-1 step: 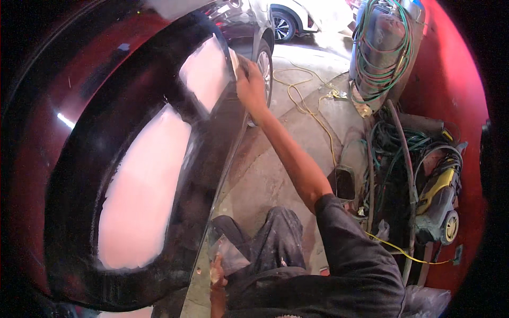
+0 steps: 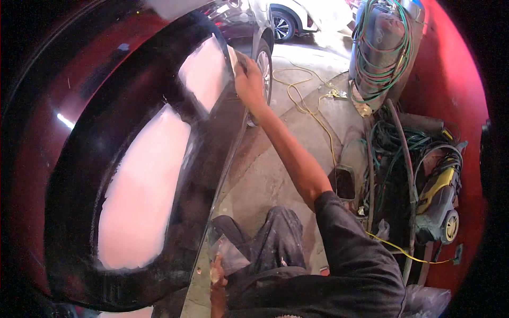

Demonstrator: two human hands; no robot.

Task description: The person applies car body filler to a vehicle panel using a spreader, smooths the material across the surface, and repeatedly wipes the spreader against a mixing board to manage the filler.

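A dark car panel curves along my left side. On it are a long pale pink patch of filler and a smaller pale patch farther up. My right hand reaches out beside the smaller patch. Its fingers close on a thin, pale, flat-edged tool, held against the panel; the hand hides the rest of it. Low down near my lap, my left hand grips a flat grey sheet by one corner. What the sheet is made of I cannot tell.
A yellow cable loops over the concrete floor. To the right stand a tank wrapped in green hose and a yellow-and-grey machine. A car wheel is just beyond my right hand, with a white car farther off.
My right hand and the pale tool have shifted very slightly to the left along the panel. My left hand and the grey sheet stay in place.
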